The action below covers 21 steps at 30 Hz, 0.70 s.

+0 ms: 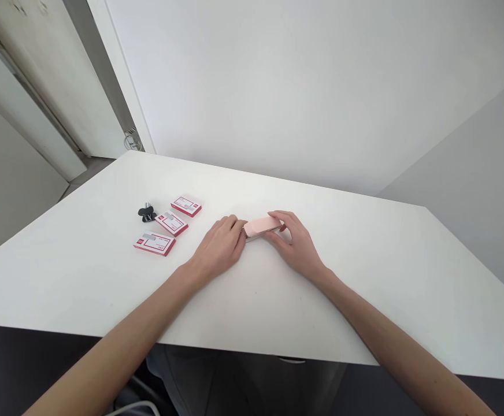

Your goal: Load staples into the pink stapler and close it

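A small pink stapler (261, 226) lies on the white table (364, 277) between both my hands. My left hand (219, 245) has its fingers curled against the stapler's left end. My right hand (296, 242) wraps its fingers round the right end and far side of it. Left of my hands lie three small red and white boxes (171, 223), and a black binder clip (147, 213) sits beside them.
The table stands in a corner of white walls, its far edge against the wall. A doorway and grey floor show at the upper left. A white cable hangs below the table's front edge.
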Available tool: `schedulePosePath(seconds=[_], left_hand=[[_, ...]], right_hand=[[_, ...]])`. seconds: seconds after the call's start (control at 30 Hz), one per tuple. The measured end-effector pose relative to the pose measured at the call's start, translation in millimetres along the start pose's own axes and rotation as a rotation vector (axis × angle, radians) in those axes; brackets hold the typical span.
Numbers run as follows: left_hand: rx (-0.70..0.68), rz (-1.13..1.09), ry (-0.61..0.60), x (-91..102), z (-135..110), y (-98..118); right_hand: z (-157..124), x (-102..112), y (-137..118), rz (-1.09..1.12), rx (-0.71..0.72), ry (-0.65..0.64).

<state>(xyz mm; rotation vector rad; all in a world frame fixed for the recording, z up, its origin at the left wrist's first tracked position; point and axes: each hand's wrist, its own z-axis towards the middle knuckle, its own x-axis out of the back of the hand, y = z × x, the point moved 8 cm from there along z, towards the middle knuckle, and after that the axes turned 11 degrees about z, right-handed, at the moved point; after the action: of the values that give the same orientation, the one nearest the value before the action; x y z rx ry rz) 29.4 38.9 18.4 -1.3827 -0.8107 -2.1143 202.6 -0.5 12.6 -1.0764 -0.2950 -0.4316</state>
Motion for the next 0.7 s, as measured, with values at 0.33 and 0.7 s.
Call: schedulePosePath(seconds=[0.33, 0.7], left_hand=[[0.041, -0.043, 0.158, 7.4, -4, -5], [-0.144, -0.020, 0.238, 27.5, -6, 16]], right_hand=[[0, -4, 0, 0.011, 0.046, -0.037], [-6, -20, -11, 0.086, 0.080, -0.243]])
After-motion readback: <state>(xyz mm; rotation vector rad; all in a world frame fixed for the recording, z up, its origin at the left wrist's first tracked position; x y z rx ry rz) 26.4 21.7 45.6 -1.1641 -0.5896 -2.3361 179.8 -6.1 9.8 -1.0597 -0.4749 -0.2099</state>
